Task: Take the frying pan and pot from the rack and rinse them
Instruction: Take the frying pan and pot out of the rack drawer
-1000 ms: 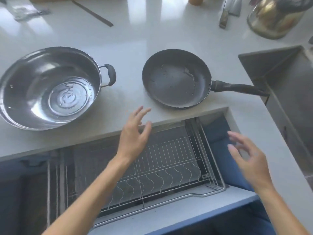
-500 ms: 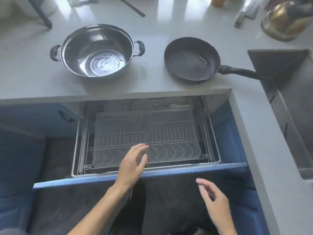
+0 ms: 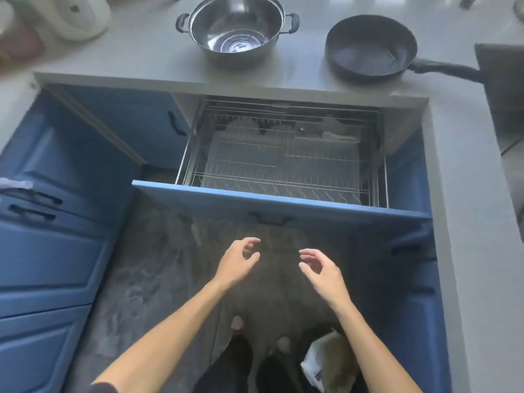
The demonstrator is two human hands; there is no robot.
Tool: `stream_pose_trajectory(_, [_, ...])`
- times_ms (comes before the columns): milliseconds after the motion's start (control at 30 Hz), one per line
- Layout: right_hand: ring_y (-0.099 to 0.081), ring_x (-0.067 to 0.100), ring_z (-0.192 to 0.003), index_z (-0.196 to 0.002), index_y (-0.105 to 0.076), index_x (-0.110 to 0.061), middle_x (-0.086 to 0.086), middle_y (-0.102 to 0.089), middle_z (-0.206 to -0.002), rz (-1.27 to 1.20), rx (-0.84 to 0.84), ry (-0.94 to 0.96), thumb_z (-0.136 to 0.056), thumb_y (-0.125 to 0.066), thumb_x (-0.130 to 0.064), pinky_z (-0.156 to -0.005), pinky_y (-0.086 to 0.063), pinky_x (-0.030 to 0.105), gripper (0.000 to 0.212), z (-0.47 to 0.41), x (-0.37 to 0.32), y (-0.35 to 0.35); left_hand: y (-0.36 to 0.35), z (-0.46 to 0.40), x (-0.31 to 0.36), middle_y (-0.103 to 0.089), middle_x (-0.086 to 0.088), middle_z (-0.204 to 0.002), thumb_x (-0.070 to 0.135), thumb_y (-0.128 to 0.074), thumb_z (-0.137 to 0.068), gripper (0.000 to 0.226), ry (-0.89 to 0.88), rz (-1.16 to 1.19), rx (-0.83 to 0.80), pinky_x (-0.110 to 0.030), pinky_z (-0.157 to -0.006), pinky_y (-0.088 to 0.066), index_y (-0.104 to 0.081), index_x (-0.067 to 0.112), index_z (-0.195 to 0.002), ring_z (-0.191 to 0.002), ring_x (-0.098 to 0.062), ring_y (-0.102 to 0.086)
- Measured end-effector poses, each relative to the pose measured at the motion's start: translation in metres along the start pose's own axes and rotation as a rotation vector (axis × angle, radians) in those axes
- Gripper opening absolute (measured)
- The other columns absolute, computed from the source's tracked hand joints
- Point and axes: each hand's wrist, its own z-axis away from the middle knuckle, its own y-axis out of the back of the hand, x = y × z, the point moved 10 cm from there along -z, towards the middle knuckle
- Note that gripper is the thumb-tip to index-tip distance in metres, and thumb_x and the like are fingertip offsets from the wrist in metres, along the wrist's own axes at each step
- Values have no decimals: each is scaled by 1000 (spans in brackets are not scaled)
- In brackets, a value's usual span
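Hands have backed right off: the left hand (image 3: 237, 262) was on the drawer's front edge half a second ago, and now it and the right hand (image 3: 321, 270) hang apart over the floor, fingers loosely curled, holding nothing. The wire rack drawer (image 3: 279, 163) looks mostly unloaded and still pulled out. The steel pot (image 3: 236, 31) and the frying pan (image 3: 371, 48) sit side by side on the grey countertop (image 3: 136, 56), near the sink (image 3: 502, 80) at right. So unloading looks done and rinsing hasn't started. Blue cabinets (image 3: 48, 251) all round, dark mottled floor below.

head-worn view, steeply down, standing height
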Motion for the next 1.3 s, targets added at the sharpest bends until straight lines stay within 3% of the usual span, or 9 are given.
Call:
stream_pose_trajectory(100, [-60, 7, -97, -114, -56, -31, -6, -64, -110, 71, -22, 37, -83, -66, -23, -91, -47, 30, 33, -60, 10, -25, -14, -58, -14, -59, 0, -124, 27, -62, -82, 42, -35, -144, -91, -29, -96, -42, -55, 34, -123, -108, -16, -56])
stream_pose_trajectory(200, [-54, 19, -114, -125, -52, -26, 0, -60, -125, 165, 2, 95, -82, -64, -25, -92, -40, 26, 45, -139, 22, -57, -36, -131, -27, -56, 2, -133, 26, -65, -82, 50, -87, -196, -121, -24, -92, -38, -51, 26, -130, -119, -17, -53])
stream_pose_trajectory(333, [-65, 18, -92, -103, -66, -24, 1, -71, -97, 230, 235, 163, -83, -62, -26, -75, -41, 24, 21, -196, 58, -71, -43, -182, -56, -68, 4, -101, 18, -67, -79, 31, -180, -105, 86, -9, -70, -37, -65, 21, -110, -95, -10, -61])
stream_pose_trajectory(400, [-56, 11, -73, -106, -62, -25, -5, -62, -82, 240, 244, 216, -83, -63, -33, -67, -38, 26, 24, -201, 72, -79, -44, -188, -62, -65, 10, -91, 20, -68, -79, 23, -238, -33, 160, 0, -65, -34, -67, 20, -102, -82, 0, -57])
stream_pose_trajectory(533, [-55, 6, -76, -99, -62, -27, -10, -61, -82, 264, 220, 217, -84, -62, -38, -74, -45, 31, 19, -221, 70, -82, -41, -202, -57, -67, 15, -82, 28, -69, -78, 9, -303, 97, 184, -16, -77, -45, -69, 23, -85, -70, 7, -57])
stream_pose_trajectory(700, [-61, 14, -88, -97, -64, -32, -12, -61, -85, 361, 210, 85, -81, -61, -46, -79, -49, 32, 21, -255, 45, -65, -31, -233, -39, -70, 13, -91, 43, -64, -77, 8, -237, 62, 153, -35, -83, -51, -63, 36, -80, -90, -9, -63])
stream_pose_trajectory(833, [-60, 14, -98, -96, -64, -33, -9, -64, -97, 419, 174, 14, -83, -58, -45, -78, -44, 30, 19, -286, 16, -55, -15, -261, -16, -69, 12, -98, 42, -64, -81, 11, -154, -17, 125, -26, -75, -41, -66, 34, -88, -98, -10, -60])
stream_pose_trajectory(1100, [-62, 19, -98, -93, -66, -32, -5, -68, -101, 387, 173, -42, -83, -58, -43, -80, -48, 34, 16, -361, -21, -30, 7, -336, 32, -68, 12, -98, 43, -62, -82, 11, -127, -41, 99, -27, -73, -43, -65, 35, -90, -94, -12, -61])
stream_pose_trajectory(1300, [-62, 18, -96, -89, -60, -35, -11, -68, -86, 343, 190, -85, -85, -55, -42, -71, -37, 28, 9, -414, -55, -8, 29, -394, 70, -67, 13, -97, 41, -65, -82, 11, -34, -56, 83, -24, -71, -39, -67, 35, -90, -96, -12, -62])
